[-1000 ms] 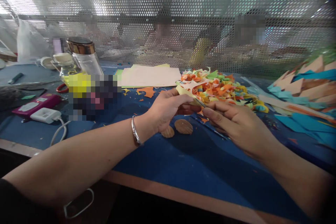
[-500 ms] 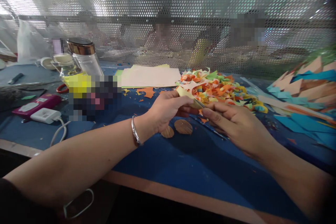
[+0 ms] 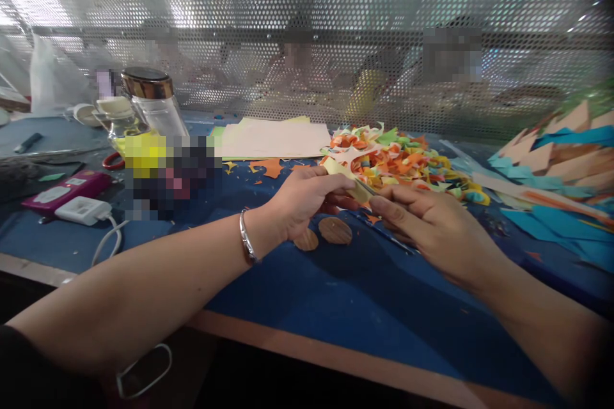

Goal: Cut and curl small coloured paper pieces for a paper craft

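In front of me, above the blue table, I hold a small piece of pale yellow paper that looks folded. My left hand, with a silver bangle at the wrist, closes around its left part, thumb on top. At the paper's right end, the thumb and fingers of my right hand pinch together; a thin dark line shows there, too small to make out. Two brown oval pieces lie on the table just below my left hand. A pile of colourful paper scraps is right behind the hands.
Stacked paper sheets lie at the back. On the left stand a clear bottle and a jug, near a purple box and a white charger. Folded blue paper lies right. A perforated metal screen closes the back.
The pale yellow paper has tilted slightly between my hands, showing more of its face near the right fingertips. Both hands stay almost in place.
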The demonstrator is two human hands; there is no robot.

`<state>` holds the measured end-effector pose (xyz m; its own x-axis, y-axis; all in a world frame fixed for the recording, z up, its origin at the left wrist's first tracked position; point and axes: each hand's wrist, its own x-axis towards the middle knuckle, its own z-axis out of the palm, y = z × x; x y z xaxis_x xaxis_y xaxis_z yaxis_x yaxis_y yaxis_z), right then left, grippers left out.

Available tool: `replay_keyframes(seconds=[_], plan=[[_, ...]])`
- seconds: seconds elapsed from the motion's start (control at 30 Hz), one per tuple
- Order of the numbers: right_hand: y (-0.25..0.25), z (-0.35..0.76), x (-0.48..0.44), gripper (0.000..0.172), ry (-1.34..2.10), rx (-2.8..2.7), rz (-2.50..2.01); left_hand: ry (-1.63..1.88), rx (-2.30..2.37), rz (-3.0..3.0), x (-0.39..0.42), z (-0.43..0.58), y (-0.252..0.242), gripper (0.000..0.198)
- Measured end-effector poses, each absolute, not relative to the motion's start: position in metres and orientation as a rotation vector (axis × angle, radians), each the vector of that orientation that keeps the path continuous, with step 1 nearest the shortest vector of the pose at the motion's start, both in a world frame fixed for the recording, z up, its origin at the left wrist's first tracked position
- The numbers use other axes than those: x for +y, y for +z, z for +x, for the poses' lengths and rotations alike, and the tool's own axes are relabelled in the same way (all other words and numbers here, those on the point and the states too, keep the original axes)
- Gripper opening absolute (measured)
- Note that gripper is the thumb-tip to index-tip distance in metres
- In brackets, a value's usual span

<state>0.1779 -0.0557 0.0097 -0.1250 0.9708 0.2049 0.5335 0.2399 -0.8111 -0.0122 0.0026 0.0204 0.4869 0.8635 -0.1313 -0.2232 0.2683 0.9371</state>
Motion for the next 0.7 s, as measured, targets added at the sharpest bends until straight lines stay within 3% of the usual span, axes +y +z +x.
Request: replay_keyframes(seconds=[0.7], plan=[[0.0071, 0.1805, -0.0534, 0.064, 0.668, -1.800, -1.429, 0.830, 0.760, 1.121, 0.0033, -0.0112, 0.0180, 0.012]])
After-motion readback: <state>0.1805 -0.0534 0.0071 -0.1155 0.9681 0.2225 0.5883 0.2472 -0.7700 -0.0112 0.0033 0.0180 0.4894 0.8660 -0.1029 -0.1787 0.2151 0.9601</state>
